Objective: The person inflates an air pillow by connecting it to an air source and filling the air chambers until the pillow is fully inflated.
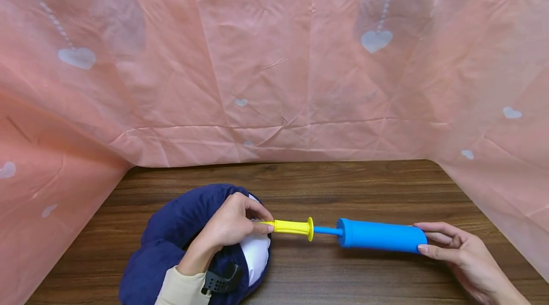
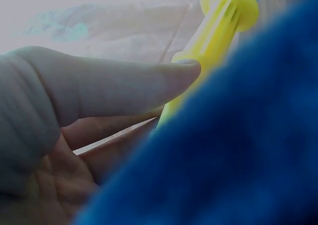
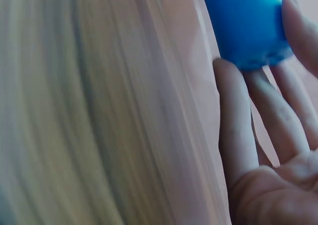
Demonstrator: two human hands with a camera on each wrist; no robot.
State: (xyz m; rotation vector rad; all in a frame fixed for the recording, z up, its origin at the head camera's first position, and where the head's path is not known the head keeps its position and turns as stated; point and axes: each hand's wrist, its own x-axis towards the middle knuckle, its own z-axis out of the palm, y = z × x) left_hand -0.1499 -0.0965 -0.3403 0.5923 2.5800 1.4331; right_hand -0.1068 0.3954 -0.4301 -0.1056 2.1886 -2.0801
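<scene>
A navy U-shaped neck pillow [image 1: 184,214] lies on the table at the left, with a white inner part [image 1: 257,257] showing at its near-right side. Over it, my left hand [image 1: 231,221] pinches the tip end of the yellow handle [image 1: 292,227] of a hand air pump between thumb and fingers. The tip itself is hidden by the fingers. A blue rod joins the yellow handle to the pump's blue barrel [image 1: 381,236]. My right hand [image 1: 469,252] grips the barrel's far right end, thumb on the near side. The left wrist view shows the thumb [image 2: 149,83] against the yellow part.
The dark wood-grain table [image 1: 343,186] runs beneath everything. A pink curtain [image 1: 279,66] with white hearts hangs behind and along both sides. A black watch strap [image 1: 220,281] is on my left wrist, just over the pillow.
</scene>
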